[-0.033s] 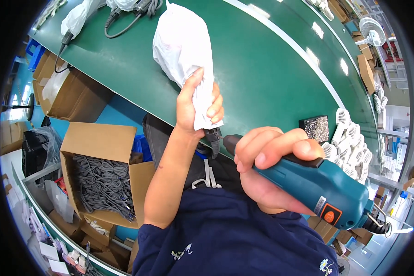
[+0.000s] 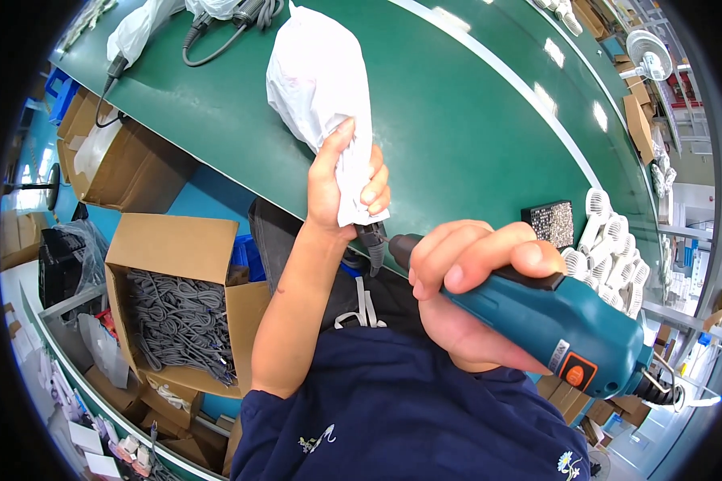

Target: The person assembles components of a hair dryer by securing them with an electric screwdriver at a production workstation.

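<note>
From the head camera, the left hand (image 2: 346, 180) is clenched around the lower end of a white plastic bag (image 2: 319, 76), which lies over the near edge of the green conveyor belt (image 2: 473, 120). A grey plug (image 2: 373, 239) pokes out below the fist, probably from inside the bag. The right hand (image 2: 473, 289) grips a teal electric screwdriver (image 2: 569, 329), its dark tip just beside the plug. A cardboard box of grey cables (image 2: 176, 317) stands at the left.
</note>
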`<state>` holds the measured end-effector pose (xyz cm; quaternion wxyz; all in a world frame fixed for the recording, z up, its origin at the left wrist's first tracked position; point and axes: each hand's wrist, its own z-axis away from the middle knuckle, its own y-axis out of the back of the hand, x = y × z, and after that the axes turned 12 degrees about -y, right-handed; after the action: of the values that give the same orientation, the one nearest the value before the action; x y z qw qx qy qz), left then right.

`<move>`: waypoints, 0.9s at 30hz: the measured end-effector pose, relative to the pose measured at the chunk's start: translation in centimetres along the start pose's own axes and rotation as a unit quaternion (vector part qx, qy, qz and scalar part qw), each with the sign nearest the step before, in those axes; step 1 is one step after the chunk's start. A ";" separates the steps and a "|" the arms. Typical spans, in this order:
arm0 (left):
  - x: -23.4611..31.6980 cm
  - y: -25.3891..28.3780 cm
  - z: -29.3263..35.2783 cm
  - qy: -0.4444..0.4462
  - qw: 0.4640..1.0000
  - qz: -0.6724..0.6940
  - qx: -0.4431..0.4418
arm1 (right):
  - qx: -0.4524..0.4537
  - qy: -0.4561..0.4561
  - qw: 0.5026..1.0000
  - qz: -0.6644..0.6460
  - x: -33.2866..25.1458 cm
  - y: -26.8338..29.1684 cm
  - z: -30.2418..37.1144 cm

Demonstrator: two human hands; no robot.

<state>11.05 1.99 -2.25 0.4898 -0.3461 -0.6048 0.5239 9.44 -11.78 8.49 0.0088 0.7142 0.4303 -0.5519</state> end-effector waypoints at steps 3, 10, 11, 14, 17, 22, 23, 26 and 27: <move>-0.2 -0.2 -0.1 -0.005 1.000 -0.005 -0.006 | -0.023 0.003 1.000 -0.017 0.0 0.5 -0.2; -0.6 -0.2 -0.2 0.004 1.000 -0.001 -0.002 | 0.045 0.046 0.991 -0.116 -2.5 3.9 -3.6; -0.7 -0.6 -0.2 0.005 1.000 -0.008 0.000 | 0.053 0.004 0.993 -0.105 -3.0 6.2 -4.6; -0.5 -0.4 -0.3 -0.001 1.000 -0.013 0.009 | 0.244 -0.119 0.925 0.267 -0.5 9.7 -8.9; -0.9 -0.2 -0.9 -0.011 1.000 -0.001 0.002 | 0.143 -0.249 0.722 0.629 2.4 13.6 -11.2; 0.0 2.1 0.9 -0.091 0.991 -0.030 0.090 | 0.028 -0.105 0.544 0.832 6.6 12.6 -10.1; 0.6 1.3 1.8 -0.122 0.979 -0.096 0.135 | 0.015 -0.014 0.525 0.851 6.7 11.9 -9.3; 1.6 0.2 2.9 -0.171 0.976 -0.059 0.122 | 0.000 0.014 0.590 0.807 4.1 10.5 -7.5; 1.4 -0.2 2.4 -0.191 0.969 -0.072 0.141 | -0.054 0.002 0.713 0.699 2.4 7.4 -6.3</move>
<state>8.43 2.51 -1.65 0.4456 -0.1229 -0.6307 0.6234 19.00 -11.89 5.57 0.4303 0.8104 -0.1624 -0.3629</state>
